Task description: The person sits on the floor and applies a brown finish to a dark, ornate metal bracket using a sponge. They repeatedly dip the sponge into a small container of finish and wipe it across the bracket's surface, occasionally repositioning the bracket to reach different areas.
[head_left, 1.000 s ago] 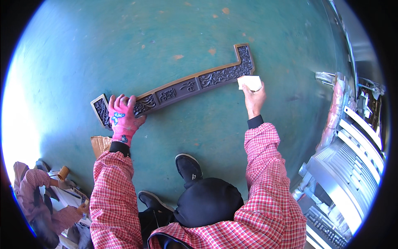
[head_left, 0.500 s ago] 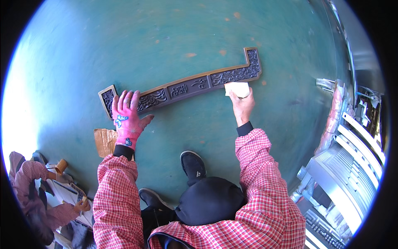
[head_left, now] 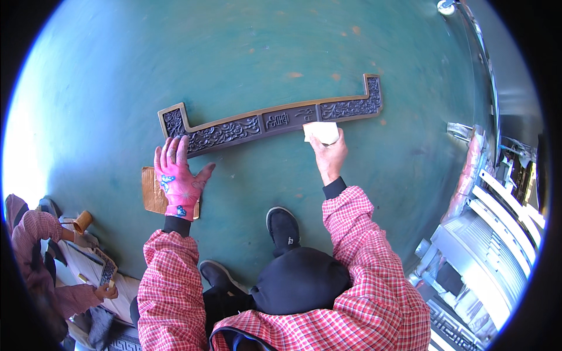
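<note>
A long dark metal strip [head_left: 231, 133] with carved scrollwork, a bronze-coloured rim and upturned ends lies across the green surface in front of me. My left hand [head_left: 178, 178], in a pink glove with blue butterflies, rests its outstretched fingertips on the strip's lower left edge, thumb held apart. In my bare right hand [head_left: 331, 155] a pale cream pad [head_left: 321, 132] is pinched, pressed to the strip's near edge right of the middle. Whether the pad is folded paper or a block I cannot tell.
A brown cardboard piece [head_left: 153, 190] lies beside my left wrist. At the lower left another person [head_left: 41, 251] works on a smaller carved piece [head_left: 108, 269], near a tan cup-shaped thing [head_left: 82, 221]. Silvery metal parts [head_left: 477, 245] are stacked at the right. My shoes [head_left: 283, 228] show below.
My right hand has slid the pad leftward along the strip's near edge. The left fingers now sit lower on the strip, uncovering more carving. The whole view has shifted slightly.
</note>
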`<state>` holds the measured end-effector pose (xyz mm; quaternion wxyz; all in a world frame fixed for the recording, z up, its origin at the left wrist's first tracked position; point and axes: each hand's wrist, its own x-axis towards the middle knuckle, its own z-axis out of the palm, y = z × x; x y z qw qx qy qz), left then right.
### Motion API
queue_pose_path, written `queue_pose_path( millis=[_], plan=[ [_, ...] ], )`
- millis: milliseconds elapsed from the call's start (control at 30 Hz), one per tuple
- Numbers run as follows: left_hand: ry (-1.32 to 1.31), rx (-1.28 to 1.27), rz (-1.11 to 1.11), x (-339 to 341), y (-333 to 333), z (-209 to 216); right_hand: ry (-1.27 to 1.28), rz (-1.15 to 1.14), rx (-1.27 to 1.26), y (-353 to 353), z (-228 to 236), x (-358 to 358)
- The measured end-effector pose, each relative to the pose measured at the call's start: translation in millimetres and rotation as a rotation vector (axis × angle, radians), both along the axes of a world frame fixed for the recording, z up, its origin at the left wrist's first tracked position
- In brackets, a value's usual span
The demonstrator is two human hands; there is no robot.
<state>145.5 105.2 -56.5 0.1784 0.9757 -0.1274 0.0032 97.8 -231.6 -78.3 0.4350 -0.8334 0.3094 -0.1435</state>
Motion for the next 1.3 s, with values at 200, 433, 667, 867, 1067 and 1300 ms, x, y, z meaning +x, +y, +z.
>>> queue_pose_path(
  millis=[200,433,667,867,1067,1300],
  plan=[
    [0.047,-0.230,0.234,0.9,22.1,-15.2,0.034,0.067,-0.009,37.7,-0.1,3.6],
    [0.406,-0.662,0.562,15.8,24.0,-35.6,0.052,0.242,0.131,89.7,4.5,-3.7],
    [0.499,-0.536,0.591,15.6,20.2,-22.5,-0.103,0.004,0.090,18.0,15.1,-17.0],
    [0.681,-0.732,0.513,-9.5,-25.7,2.2,-0.070,-0.135,-0.061,-39.7,-5.3,-28.8],
    [0.761,-0.876,0.491,-31.2,-54.5,-6.4,-0.078,-0.172,-0.106,-46.5,-9.6,-34.8],
    [0.774,-0.882,0.485,-39.4,-55.9,-10.4,0.032,-0.141,-0.106,-44.3,-12.3,-37.2]
  ],
)
